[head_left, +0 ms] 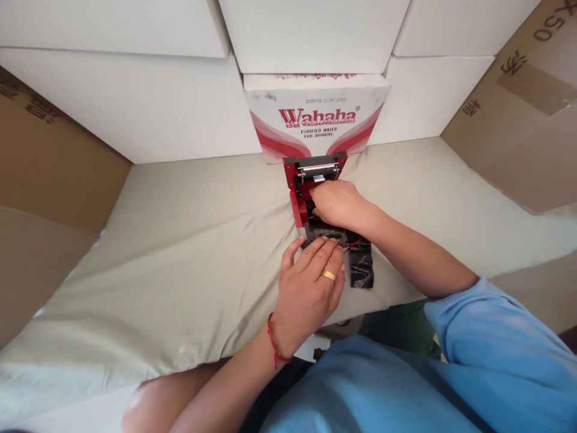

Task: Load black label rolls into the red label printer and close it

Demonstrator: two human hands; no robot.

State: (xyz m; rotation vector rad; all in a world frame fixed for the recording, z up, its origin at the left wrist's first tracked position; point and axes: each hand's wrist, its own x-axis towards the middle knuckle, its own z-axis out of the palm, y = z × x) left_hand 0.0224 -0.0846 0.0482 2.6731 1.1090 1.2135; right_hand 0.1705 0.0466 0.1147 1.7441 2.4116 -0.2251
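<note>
A small red and black printer (299, 209) stands on the cloth with its lid (291, 171) raised, showing a metal bar and a roller. My right hand (339, 204) reaches inside with its fingers curled down; whatever the fingertips grip is hidden. Flat across the printer's front edge lies my left hand (311, 279), fingers stretched out and holding nothing. A shiny black strip (362, 264) with pale marks comes out at the front right and lies on the cloth. A thin red line, perhaps a wire, shows between the hands.
Behind the printer stands a white and red Wahaha water carton (318, 120), close to its lid. White boxes (311, 36) are stacked along the back. Brown cardboard cartons flank both sides, left (58, 156) and right (518, 120). A creased pale green cloth (189, 240) covers the table.
</note>
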